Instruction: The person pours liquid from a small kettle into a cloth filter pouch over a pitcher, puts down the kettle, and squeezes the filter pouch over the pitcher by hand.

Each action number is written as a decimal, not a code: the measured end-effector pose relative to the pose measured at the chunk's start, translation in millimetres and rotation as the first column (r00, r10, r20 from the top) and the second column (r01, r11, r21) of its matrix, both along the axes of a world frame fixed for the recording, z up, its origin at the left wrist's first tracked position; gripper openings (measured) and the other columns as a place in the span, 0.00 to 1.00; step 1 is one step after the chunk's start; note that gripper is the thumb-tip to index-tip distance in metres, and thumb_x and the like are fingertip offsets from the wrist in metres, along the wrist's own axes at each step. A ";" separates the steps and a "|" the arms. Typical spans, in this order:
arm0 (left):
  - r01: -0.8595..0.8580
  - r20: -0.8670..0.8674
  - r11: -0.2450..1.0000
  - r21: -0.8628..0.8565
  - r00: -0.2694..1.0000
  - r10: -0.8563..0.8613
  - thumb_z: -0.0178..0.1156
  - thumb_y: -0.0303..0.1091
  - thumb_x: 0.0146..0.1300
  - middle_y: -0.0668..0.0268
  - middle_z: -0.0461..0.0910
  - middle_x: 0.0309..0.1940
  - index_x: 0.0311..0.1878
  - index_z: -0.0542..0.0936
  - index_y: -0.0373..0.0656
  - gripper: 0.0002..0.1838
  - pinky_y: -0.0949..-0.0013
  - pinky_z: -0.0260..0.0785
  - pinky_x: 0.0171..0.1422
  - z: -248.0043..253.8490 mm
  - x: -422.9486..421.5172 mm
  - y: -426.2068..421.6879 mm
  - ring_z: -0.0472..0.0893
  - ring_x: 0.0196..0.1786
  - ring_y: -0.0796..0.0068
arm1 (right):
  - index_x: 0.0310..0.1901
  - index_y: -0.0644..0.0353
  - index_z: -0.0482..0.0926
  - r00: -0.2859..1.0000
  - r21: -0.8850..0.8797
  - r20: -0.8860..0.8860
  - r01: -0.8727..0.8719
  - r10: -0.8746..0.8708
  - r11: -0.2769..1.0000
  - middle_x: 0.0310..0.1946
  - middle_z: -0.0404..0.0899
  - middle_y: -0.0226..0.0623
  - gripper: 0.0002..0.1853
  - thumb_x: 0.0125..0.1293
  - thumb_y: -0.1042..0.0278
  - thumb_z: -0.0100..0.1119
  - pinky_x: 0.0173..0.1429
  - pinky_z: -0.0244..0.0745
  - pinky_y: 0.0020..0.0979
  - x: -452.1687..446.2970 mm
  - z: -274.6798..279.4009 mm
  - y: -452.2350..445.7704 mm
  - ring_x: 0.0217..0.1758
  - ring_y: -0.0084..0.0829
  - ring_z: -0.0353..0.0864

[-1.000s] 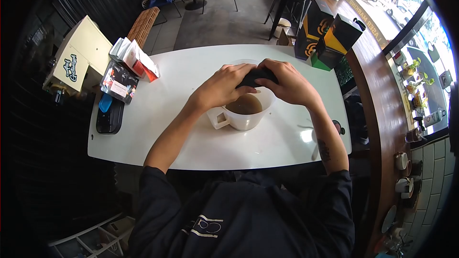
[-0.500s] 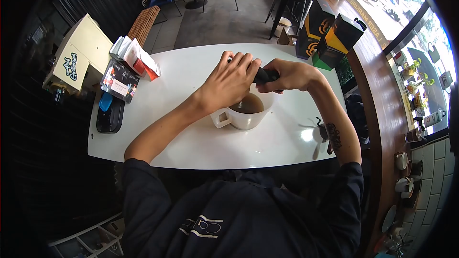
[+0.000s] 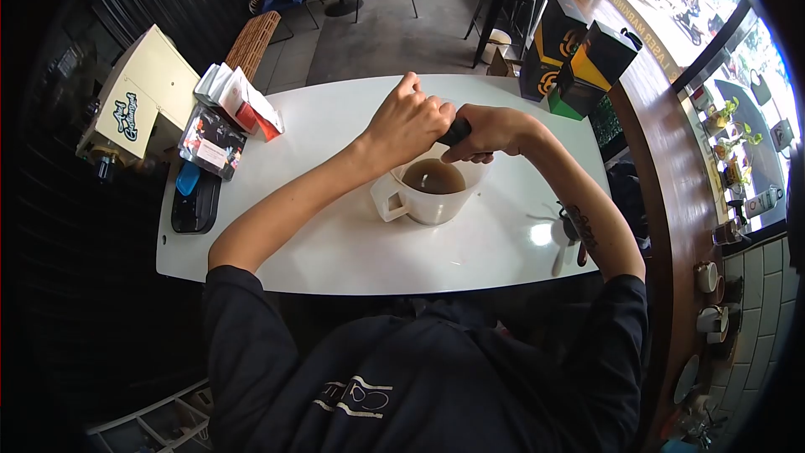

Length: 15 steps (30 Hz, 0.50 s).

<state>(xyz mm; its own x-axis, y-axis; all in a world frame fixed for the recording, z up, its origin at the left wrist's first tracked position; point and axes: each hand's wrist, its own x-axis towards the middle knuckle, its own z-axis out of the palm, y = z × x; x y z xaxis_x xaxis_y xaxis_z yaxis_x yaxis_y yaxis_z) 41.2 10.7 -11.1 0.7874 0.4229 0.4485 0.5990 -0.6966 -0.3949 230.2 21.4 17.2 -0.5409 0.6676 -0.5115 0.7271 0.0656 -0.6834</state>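
Note:
A translucent white pitcher (image 3: 436,208) with a square-looped handle stands on the white table, with brown liquid (image 3: 428,176) inside. Over its far rim, both fists hold a short black item (image 3: 457,131) between them; most of it is hidden, so I cannot tell whether it is bunched cloth or something firmer. My left hand (image 3: 409,122) is closed around its left end, knuckles up and thumb raised. Wrapped around the other end is my right hand (image 3: 495,132), its wrist bent inward.
Spoon-like utensils (image 3: 570,235) lie by my right forearm. Black-and-yellow boxes (image 3: 591,71) stand at the table's far right corner. On the left are a black tray (image 3: 194,211), a card stand (image 3: 210,144), paper packets (image 3: 243,101) and a cream box (image 3: 144,92).
My left thumb has lifted away from the fist and my right wrist has bent further. Both elbows have spread outward. More of the liquid in the pitcher shows.

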 end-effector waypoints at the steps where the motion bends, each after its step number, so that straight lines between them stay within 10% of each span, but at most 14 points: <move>1: 0.001 -0.001 1.000 -0.002 1.000 -0.001 0.64 0.25 0.49 0.64 0.79 0.19 0.27 0.77 0.42 0.04 0.61 0.68 0.52 -0.4 0.5 -1.0 0.80 0.24 0.67 | 0.30 0.65 0.83 0.991 0.096 0.130 0.015 -0.027 0.995 0.27 0.84 0.37 0.12 0.51 0.64 0.73 0.32 0.79 0.35 -3.2 1.2 -3.8 0.30 0.32 0.85; 7: -0.026 0.014 0.968 -0.249 0.999 0.030 0.66 0.26 0.46 0.58 0.80 0.17 0.22 0.81 0.41 0.03 0.61 0.72 0.42 9.2 3.5 -5.0 0.82 0.22 0.62 | 0.31 0.68 0.83 0.969 0.632 0.236 -0.093 -0.077 0.770 0.28 0.84 0.48 0.09 0.50 0.72 0.67 0.39 0.80 0.43 -10.3 -10.7 -20.9 0.34 0.47 0.86; 15: -0.060 0.052 0.814 -0.578 0.993 0.110 0.71 0.30 0.46 0.50 0.82 0.22 0.24 0.81 0.34 0.09 0.55 0.79 0.42 19.1 7.8 -2.2 0.86 0.32 0.50 | 0.30 0.64 0.85 0.946 0.798 0.304 -0.187 -0.114 0.573 0.29 0.85 0.50 0.04 0.51 0.78 0.64 0.39 0.81 0.43 -7.0 -15.9 -28.2 0.33 0.49 0.86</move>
<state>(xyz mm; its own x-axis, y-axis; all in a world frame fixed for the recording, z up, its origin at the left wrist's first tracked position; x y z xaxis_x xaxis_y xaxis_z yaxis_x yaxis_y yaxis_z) 49.0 8.5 8.0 0.7088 0.6866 0.1618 0.6782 -0.7264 0.1117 223.2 -6.8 1.3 -0.5013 0.8593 0.1018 0.8564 0.5095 -0.0830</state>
